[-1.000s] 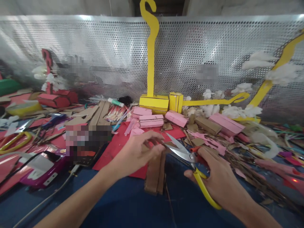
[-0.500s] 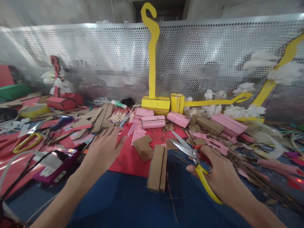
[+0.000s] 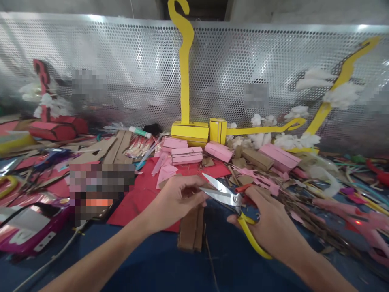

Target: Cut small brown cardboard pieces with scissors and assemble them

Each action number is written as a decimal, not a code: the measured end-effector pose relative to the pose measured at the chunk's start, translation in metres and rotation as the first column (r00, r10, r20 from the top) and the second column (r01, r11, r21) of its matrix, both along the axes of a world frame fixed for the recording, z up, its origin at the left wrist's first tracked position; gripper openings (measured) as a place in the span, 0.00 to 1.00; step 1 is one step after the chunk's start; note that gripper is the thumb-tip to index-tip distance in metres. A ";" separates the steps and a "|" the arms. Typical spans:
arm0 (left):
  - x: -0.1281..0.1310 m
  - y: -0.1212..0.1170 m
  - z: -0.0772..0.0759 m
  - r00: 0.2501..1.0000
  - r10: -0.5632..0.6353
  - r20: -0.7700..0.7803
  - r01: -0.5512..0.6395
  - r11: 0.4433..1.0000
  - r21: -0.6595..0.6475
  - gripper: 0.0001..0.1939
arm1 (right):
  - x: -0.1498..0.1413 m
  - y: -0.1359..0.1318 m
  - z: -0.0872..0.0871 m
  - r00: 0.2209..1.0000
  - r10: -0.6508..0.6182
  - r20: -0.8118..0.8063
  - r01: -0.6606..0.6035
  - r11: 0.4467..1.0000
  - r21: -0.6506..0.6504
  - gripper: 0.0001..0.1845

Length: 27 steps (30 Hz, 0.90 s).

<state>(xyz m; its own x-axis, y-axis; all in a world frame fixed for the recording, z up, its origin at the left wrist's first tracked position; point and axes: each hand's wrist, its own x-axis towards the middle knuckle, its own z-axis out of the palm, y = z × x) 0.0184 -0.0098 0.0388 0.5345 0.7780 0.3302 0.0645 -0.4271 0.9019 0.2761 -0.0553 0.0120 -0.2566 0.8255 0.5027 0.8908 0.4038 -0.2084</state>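
Observation:
My right hand (image 3: 267, 215) grips scissors (image 3: 234, 198) by their yellow and red handles, with the blades parted and pointing left. My left hand (image 3: 179, 198) is closed, thumb against fingertips, close to the blade tips. Brown cardboard shows between its fingers, though most of that piece is hidden by the hand. Just below it, a folded cardboard strip (image 3: 191, 233) lies on the blue table, its upper end covered by the hand. Red sheet material (image 3: 133, 202) spreads beneath and to the left.
Behind are pink rolled boxes (image 3: 187, 155), a yellow hook-topped stand (image 3: 184, 81) and a perforated metal panel (image 3: 130, 81). A purple device (image 3: 33, 227) with a cable lies left. On the right are twigs (image 3: 316, 225) and a pink glue gun (image 3: 355, 223) with a red light.
My left hand has moved right and closed its fingers over the small cardboard piece, near the scissors. The view has shifted slightly right. The scissors stay parted in my right hand.

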 end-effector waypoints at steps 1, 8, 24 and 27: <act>-0.001 -0.002 -0.003 0.999 0.027 0.018 -0.028 1.000 0.013 0.07 | -0.001 0.000 0.000 1.000 0.005 0.021 -0.006 1.000 0.023 0.26; -0.001 -0.016 -0.012 0.992 0.072 0.103 -0.073 0.997 0.014 0.08 | -0.007 -0.006 0.004 0.993 0.021 0.119 -0.034 0.993 0.113 0.29; 0.000 -0.020 -0.017 0.980 0.082 0.183 -0.086 0.996 0.016 0.06 | -0.010 -0.012 0.004 0.993 0.091 0.073 -0.102 0.982 0.158 0.28; -0.001 -0.019 -0.019 0.978 0.072 0.195 -0.068 0.997 -0.031 0.08 | -0.010 -0.012 0.001 0.994 0.095 0.053 -0.101 0.987 0.124 0.28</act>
<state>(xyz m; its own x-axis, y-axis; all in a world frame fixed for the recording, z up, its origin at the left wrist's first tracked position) 0.0179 -0.0290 0.0201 0.4056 0.8202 0.4035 -0.0851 -0.4057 0.9101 0.2663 -0.0669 0.0134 -0.3591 0.7259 0.5866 0.8531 0.5102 -0.1090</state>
